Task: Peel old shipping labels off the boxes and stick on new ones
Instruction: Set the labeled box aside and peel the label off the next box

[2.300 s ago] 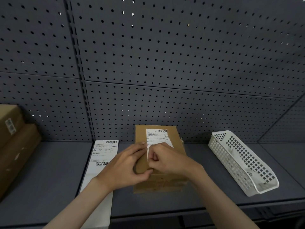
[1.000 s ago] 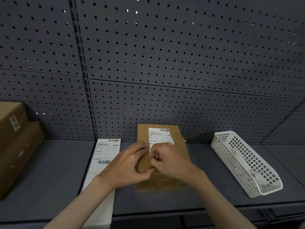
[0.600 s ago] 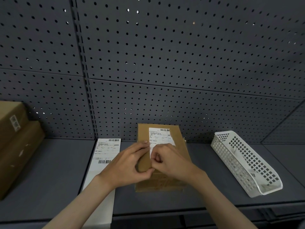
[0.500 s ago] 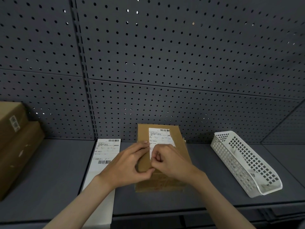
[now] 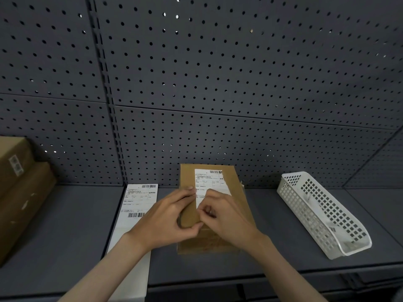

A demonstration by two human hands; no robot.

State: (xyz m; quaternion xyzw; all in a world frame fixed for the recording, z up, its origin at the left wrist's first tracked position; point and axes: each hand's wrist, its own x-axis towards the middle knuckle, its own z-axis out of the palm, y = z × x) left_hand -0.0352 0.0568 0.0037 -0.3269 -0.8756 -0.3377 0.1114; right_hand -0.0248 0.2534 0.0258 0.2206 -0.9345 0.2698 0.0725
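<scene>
Barely anything's changing: our right hand (image 5: pixel 226 216) is still pinching the old label's (image 5: pixel 210 182) near edge, left hand (image 5: pixel 168 219) clamping the box (image 5: pixel 244 205), so peeling's stalling.

Label (image 5: pixel 211 182) print too small, unreadable

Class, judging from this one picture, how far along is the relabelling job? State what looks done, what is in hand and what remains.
Done: nothing clearly finished. In hand: the left hand steadies the box while the right hand picks at the near edge of its label, which is mostly stuck down. Left: peeling it off, applying the new labels lying beside it, and the boxes at far left.
</scene>
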